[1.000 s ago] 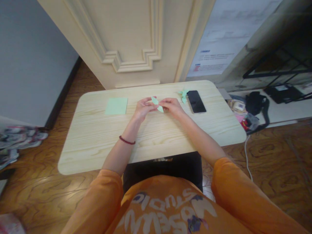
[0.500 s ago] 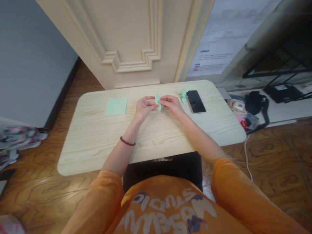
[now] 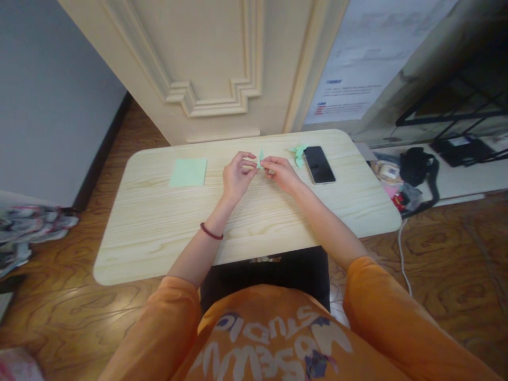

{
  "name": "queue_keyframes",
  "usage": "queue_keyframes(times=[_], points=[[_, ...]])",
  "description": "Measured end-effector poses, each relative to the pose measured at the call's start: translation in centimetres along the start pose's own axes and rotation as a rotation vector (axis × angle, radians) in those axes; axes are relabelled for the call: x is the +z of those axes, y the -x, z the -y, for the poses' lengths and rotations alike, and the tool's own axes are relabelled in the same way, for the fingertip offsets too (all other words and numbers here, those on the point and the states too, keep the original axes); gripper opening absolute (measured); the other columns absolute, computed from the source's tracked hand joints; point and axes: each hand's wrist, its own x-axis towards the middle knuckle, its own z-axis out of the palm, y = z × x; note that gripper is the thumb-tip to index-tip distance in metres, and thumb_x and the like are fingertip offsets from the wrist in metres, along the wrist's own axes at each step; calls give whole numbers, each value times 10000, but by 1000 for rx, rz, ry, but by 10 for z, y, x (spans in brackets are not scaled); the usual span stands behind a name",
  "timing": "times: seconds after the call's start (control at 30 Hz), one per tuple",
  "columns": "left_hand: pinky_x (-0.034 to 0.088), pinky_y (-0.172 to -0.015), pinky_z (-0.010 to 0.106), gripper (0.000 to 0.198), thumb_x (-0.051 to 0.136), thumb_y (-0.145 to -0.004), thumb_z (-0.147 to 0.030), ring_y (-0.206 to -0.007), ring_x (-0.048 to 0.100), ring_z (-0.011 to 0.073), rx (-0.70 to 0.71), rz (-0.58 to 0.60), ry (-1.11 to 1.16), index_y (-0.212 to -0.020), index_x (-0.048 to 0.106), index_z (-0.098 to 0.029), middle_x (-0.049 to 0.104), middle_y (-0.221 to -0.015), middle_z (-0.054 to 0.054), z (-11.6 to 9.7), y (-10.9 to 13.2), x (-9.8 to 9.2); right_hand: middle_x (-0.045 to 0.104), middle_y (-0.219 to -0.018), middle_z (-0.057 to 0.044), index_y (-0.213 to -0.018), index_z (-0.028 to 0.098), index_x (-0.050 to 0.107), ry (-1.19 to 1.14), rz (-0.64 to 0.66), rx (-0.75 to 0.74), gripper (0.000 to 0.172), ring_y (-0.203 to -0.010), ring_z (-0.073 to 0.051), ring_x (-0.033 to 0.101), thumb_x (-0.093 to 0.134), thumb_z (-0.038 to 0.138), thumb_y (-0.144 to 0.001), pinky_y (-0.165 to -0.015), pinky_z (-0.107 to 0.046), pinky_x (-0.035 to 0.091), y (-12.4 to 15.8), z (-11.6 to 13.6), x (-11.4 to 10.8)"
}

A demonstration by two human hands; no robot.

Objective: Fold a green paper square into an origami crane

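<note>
A small folded piece of green paper [image 3: 260, 157] is held between my two hands above the back middle of the pale wooden table [image 3: 254, 217]. My left hand [image 3: 238, 175] pinches its lower left side with thumb and fingers. On the right side, the fingertips of my right hand [image 3: 280, 172] are closed on the same paper. A folded green paper figure [image 3: 298, 154] lies right of my hands, beside a black phone [image 3: 319, 165]. Flat on the table at the left is a square of green paper [image 3: 189, 172].
A cream panelled door [image 3: 214, 63] stands at the table's back edge. To the right, a low white shelf [image 3: 456, 182] carries a black bag [image 3: 415, 165] and small items. Shoes [image 3: 35, 225] are on the floor at the far left.
The folded paper now shows a narrower, pointed shape between my fingers. My left hand has turned slightly and shifted a little to the right, and its wrist has moved with it.
</note>
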Motion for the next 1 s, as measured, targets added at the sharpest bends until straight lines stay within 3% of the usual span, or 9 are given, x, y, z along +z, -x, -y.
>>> queue_keyframes(times=[0.13,0.23,0.47,0.67,0.8,1.0], points=[[582,-717,237,284,749,-709,-247,-756,702,126,24,-39,15,-922,565,-208,677,-791,-12,3,0,2,530,-589,42,-623,165,588,-85,16,56,302,-572,-69,480,836,326,-563,-516,-192,354,-1,-2,2],[582,-722,234,365,804,-652,-288,-746,707,128,1,-53,44,-917,567,-202,689,-789,-9,2,-1,4,574,-621,38,-638,173,584,-122,-36,10,301,-619,-79,539,846,290,-546,-585,-200,423,-2,-4,1],[576,-714,235,462,823,-657,-381,-721,705,127,-2,-44,72,-992,551,-216,683,-796,-15,3,-3,2,630,-653,42,-688,192,610,-129,-73,-8,345,-635,-83,564,871,284,-481,-611,-209,457,-4,-8,-2],[574,-747,233,581,835,-647,-324,-802,696,126,27,-61,89,-1111,494,-247,653,-968,10,7,-5,-3,634,-655,34,-731,177,666,-105,-76,-1,356,-603,-77,539,877,276,-462,-592,-221,443,-4,-8,-2],[577,-744,254,633,848,-606,-268,-801,699,136,-80,-35,168,-1126,489,-264,655,-971,9,5,-6,-4,611,-611,42,-694,180,661,-54,-91,-18,351,-571,-74,512,880,298,-446,-561,-224,424,-4,-7,-3],[588,-731,304,486,845,-583,-318,-699,703,150,-296,-62,303,-965,568,-206,704,-781,2,-1,-5,-1,609,-590,37,-671,182,652,20,-92,-78,384,-557,-78,510,893,356,-429,-550,-229,423,-5,-6,-5]])
